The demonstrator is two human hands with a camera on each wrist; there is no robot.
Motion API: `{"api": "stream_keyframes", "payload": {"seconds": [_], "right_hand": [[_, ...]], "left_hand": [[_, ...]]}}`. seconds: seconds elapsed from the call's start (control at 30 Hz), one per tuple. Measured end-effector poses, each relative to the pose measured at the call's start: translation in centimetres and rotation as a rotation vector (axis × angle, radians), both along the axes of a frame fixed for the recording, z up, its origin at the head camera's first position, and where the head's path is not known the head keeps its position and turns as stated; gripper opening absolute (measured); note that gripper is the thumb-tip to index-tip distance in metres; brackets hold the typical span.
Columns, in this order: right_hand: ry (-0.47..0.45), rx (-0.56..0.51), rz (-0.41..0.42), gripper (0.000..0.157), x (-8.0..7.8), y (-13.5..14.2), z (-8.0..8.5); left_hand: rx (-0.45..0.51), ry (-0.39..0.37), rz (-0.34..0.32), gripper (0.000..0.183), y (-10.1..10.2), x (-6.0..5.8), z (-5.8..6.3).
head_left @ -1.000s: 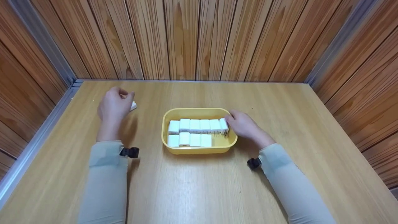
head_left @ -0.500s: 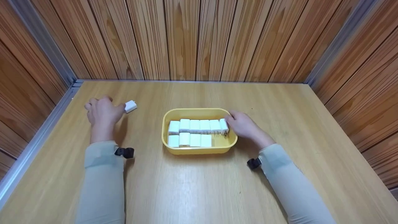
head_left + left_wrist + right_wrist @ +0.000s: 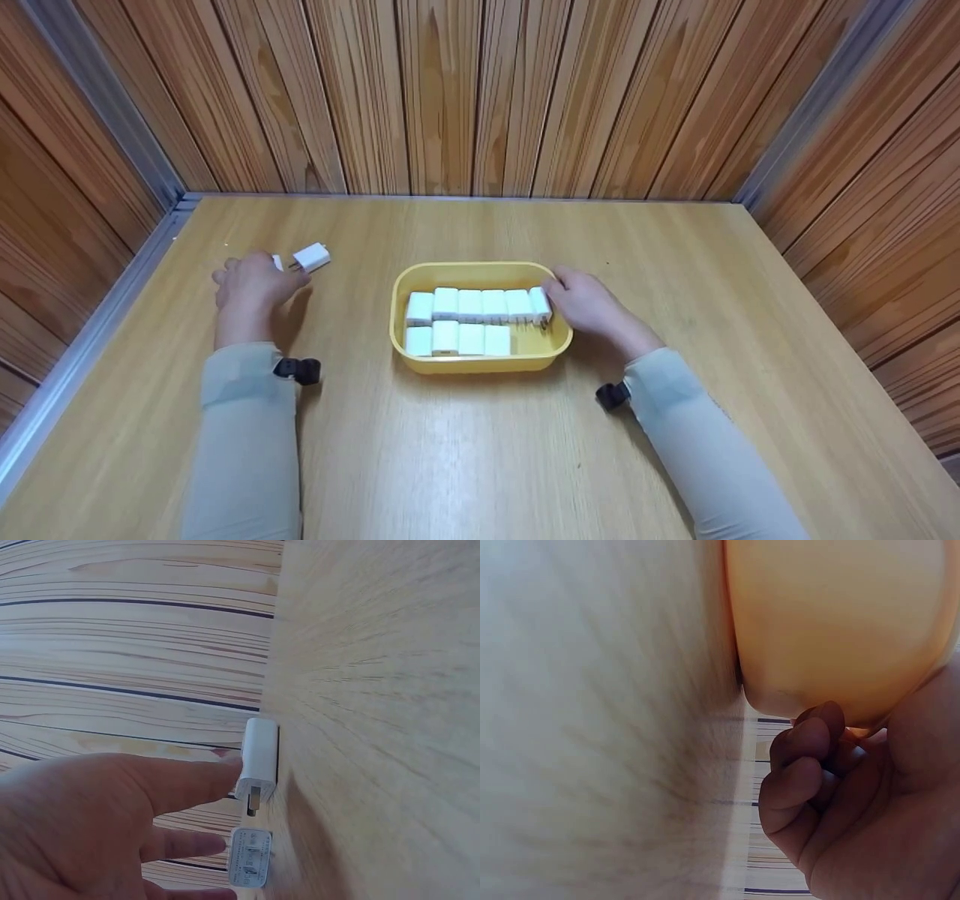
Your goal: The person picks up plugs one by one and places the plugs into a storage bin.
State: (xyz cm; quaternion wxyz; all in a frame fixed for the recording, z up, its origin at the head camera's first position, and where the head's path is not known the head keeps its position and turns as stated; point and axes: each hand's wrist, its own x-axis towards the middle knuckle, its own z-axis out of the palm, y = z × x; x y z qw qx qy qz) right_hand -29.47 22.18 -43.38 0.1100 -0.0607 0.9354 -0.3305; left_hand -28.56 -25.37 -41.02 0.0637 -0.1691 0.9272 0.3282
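Observation:
In the head view, my left hand (image 3: 251, 289) is low over the far left of the table, fingers spread and fairly straight. A white charger plug (image 3: 312, 257) lies just right of its thumb, metal prongs pointing left. Another charger plug (image 3: 250, 857), its printed prong face towards the left wrist camera, stands close to the fingertips; the hand mostly hides it from the head view. My right hand (image 3: 592, 304) grips the right end of a yellow plastic bin (image 3: 480, 364), thumb over the rim, fingers curled outside against the wall (image 3: 840, 622).
Inside the bin, white chargers stand in two rows, with bare floor (image 3: 534, 343) at the front right corner. Wood-patterned panels (image 3: 480, 97) close off the back and both sides of the wooden table (image 3: 450, 465).
My left hand has moved left and down from above the chargers, its fingers spreading. The right-hand charger and part of the other now show. The right hand and bin stay put.

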Motion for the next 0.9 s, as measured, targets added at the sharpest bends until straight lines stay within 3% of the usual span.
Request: {"api": "stream_keyframes", "payload": {"seconds": [0.3,0.57,0.9], "right_hand": [[0.053,0.011,0.012,0.042,0.1,0.0,0.0],[0.052,0.011,0.01,0.044,0.1,0.0,0.0],[0.028,0.013,0.006,0.047,0.0,0.0,0.1]], "left_hand": [[-0.054,-0.017,-0.035,0.065,-0.2,-0.6,-0.4],[-0.035,0.014,-0.01,0.064,-0.3,-0.8,-0.9],[-0.057,0.0,-0.004,0.056,-0.6,-1.1,-1.0]]}}
